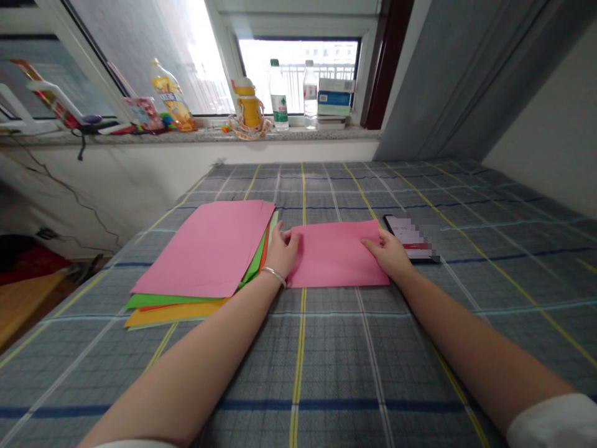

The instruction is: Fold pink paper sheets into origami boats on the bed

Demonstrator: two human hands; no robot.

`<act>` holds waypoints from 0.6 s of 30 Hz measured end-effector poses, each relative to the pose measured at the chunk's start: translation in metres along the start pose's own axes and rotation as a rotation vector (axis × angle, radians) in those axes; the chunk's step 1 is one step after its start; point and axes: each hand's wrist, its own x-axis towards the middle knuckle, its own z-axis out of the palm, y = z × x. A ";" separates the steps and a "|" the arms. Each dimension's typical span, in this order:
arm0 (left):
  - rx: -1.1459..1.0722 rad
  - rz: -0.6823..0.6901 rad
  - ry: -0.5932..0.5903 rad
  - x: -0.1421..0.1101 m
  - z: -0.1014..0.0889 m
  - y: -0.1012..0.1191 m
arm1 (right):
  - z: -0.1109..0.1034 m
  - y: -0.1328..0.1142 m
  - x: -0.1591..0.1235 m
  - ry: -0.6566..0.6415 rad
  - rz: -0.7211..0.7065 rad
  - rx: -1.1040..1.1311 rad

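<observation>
A pink sheet of paper (333, 258) lies in front of me on the plaid cloth, its long side running left to right. My left hand (282, 249) grips its left edge, thumb on top, with a bangle at the wrist. At the opposite edge, my right hand (389, 252) pinches the paper between thumb and fingers. The fingers under the sheet are hidden on both sides. Left of my left hand is a stack of coloured paper (205, 249), pink on top, with green, red and orange edges showing beneath.
A phone (413, 239) lies just beyond my right hand. On the windowsill (298, 134) stand a yellow water bottle (249, 106), two clear bottles, an orange drink bottle (172, 96) and small boxes (334, 99). A grey curtain (448, 81) hangs at the right.
</observation>
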 end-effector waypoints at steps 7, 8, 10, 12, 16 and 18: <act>-0.287 -0.075 0.039 0.001 -0.010 0.000 | 0.003 -0.004 -0.005 -0.004 0.025 0.215; -0.306 -0.076 0.037 -0.001 -0.011 0.002 | 0.003 -0.005 -0.005 0.000 0.026 0.217; -0.363 -0.082 0.027 -0.003 -0.011 0.005 | 0.002 -0.006 -0.006 0.003 0.036 0.219; -0.425 -0.079 0.018 -0.005 -0.011 0.007 | 0.002 -0.007 -0.007 -0.002 0.046 0.224; -0.481 -0.059 0.024 -0.007 -0.010 0.012 | 0.002 -0.007 -0.007 0.000 0.065 0.243; -0.511 -0.062 0.010 -0.008 -0.010 0.014 | 0.002 -0.006 -0.006 -0.001 0.078 0.255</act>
